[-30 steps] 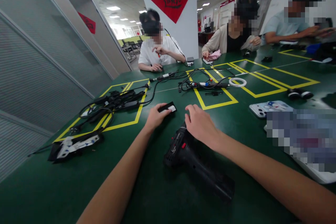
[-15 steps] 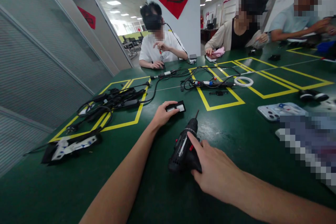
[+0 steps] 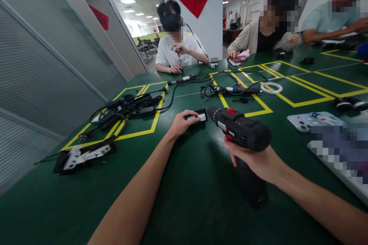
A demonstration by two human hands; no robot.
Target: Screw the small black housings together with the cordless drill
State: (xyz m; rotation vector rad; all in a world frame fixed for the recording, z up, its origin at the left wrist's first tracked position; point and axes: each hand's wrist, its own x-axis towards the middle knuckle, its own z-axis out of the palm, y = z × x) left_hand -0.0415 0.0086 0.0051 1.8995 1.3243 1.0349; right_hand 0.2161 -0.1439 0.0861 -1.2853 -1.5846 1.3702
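Note:
My left hand [image 3: 184, 122] is closed around a small white block [image 3: 202, 117] with a flat black piece [image 3: 205, 113] under it, on the green tabletop. Its thumb lies along the near side, and part of the block is hidden by the fingers. My right hand [image 3: 258, 157] is wrapped round the grip of a black cordless drill [image 3: 241, 127] with red details. The drill is held up off the table, its chuck pointing forward and left to just beside the black piece. I cannot make out the bit from here.
Bundled black cables [image 3: 135, 105] and a black-and-white part [image 3: 86, 156] lie left. Further off are a corded screwdriver [image 3: 230, 90] and a white ring [image 3: 271, 88]. A phone [image 3: 313, 120] lies right, near a pixelated flat object [image 3: 339, 153]. A person [image 3: 178, 49] sits opposite, others to the right.
My right hand has lifted the drill from lying low near the tabletop, turning it upright and moving it right. The left hand stays on the block.

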